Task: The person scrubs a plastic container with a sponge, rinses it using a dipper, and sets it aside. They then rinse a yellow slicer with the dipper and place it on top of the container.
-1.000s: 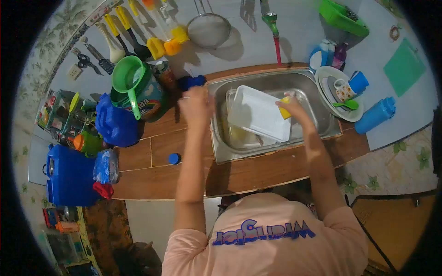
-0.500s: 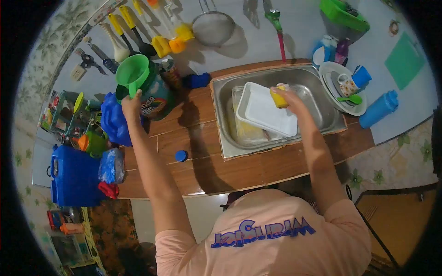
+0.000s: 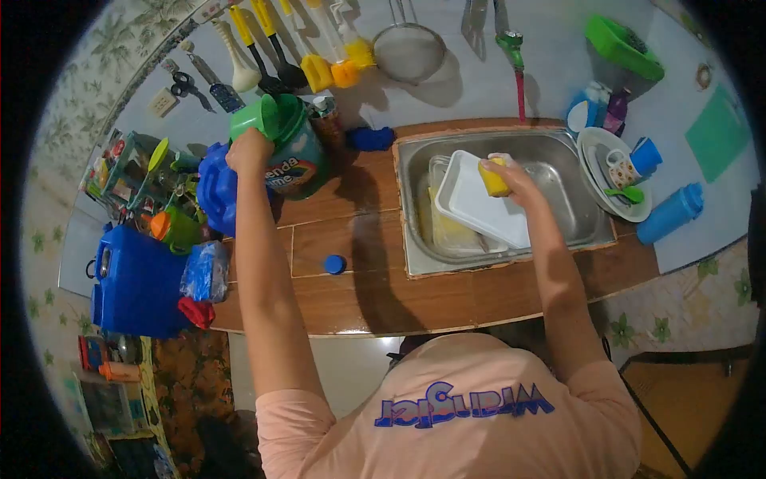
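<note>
My left hand (image 3: 250,149) is closed round the handle of a green dipper (image 3: 257,116). The dipper is tilted at the mouth of a green bucket (image 3: 299,160) with a printed label; its far part is partly hidden by the rim and my hand. My right hand (image 3: 513,180) grips a yellow sponge (image 3: 494,177) against or just over a white tray (image 3: 472,195). That tray lies slanted in the steel sink (image 3: 558,188), on top of a clear plastic container (image 3: 448,227).
A blue jug (image 3: 215,191) and a large blue container (image 3: 140,279) stand at the left. Stacked plates (image 3: 594,172) with cups and a blue tumbler (image 3: 672,213) sit right of the sink. A blue cap (image 3: 334,264) lies on the wooden counter (image 3: 415,307). Utensils hang on the wall.
The dipper has tipped over at the bucket's mouth, and my left hand has turned with it. My right hand still holds the sponge over the tray. The whole view has shifted slightly.
</note>
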`<action>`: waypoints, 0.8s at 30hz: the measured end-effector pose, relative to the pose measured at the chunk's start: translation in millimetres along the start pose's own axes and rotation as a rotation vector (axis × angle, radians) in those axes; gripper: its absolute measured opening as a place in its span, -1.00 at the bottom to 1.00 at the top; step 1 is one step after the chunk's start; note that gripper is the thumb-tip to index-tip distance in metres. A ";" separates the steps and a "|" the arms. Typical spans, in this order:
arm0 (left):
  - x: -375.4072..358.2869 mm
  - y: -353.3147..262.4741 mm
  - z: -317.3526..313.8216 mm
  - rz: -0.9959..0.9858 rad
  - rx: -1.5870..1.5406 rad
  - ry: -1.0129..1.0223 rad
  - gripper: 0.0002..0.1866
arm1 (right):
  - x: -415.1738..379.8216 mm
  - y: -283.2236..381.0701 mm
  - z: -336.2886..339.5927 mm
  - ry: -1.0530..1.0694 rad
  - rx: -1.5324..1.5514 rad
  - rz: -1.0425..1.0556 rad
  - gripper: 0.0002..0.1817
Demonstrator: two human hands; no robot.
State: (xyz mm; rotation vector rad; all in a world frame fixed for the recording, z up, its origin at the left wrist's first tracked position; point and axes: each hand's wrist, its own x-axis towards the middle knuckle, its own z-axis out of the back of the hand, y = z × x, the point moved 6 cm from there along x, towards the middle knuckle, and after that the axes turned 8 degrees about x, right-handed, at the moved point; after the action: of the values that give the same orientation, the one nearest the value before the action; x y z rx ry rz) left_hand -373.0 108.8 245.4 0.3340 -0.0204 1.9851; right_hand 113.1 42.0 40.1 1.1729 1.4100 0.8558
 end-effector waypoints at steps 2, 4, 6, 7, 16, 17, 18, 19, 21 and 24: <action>5.1 1.0 -3.1 0.018 -0.045 0.068 -0.63 | -0.4 -2.7 -5.4 0.022 -0.003 -0.012 -0.37; 41.9 18.4 -27.8 0.002 -0.181 0.021 -0.62 | 1.1 -8.2 -8.3 0.059 0.020 -0.036 -0.40; 80.2 45.8 -58.4 -0.112 -0.473 -0.016 -0.61 | 4.4 -16.2 -5.4 0.102 0.074 -0.069 -0.44; 101.2 69.6 -80.6 -0.072 -0.749 -0.006 -0.63 | 1.6 -16.1 -3.9 0.106 0.145 -0.117 -0.46; 25.2 100.1 -25.7 0.147 -1.309 0.188 -0.78 | 14.9 -24.4 7.1 0.180 0.486 -0.161 -0.47; 10.2 98.0 -16.4 0.118 -1.334 0.191 -0.78 | 19.6 -28.7 8.3 0.182 0.480 -0.143 -0.48; -3.3 94.5 -7.8 0.090 -1.359 0.192 -0.77 | 29.3 -34.9 10.4 0.185 0.474 -0.124 -0.50; -15.8 90.4 0.3 0.067 -1.332 0.185 -0.78 | 34.1 -36.1 10.9 0.189 0.466 -0.106 -0.51; -39.4 79.0 14.6 0.023 -1.283 0.168 -0.80 | 39.0 -34.0 11.9 0.214 0.458 -0.086 -0.54; -77.0 43.6 28.8 -0.085 -1.273 0.265 -0.83 | 41.6 -26.0 13.5 0.117 0.244 -0.048 -0.55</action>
State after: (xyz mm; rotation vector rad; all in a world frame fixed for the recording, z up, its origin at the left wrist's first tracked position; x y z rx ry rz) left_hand -375.5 17.0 260.3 -0.7312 -1.0187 1.5522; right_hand 123.0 73.9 1.7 1.2823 1.6680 0.7442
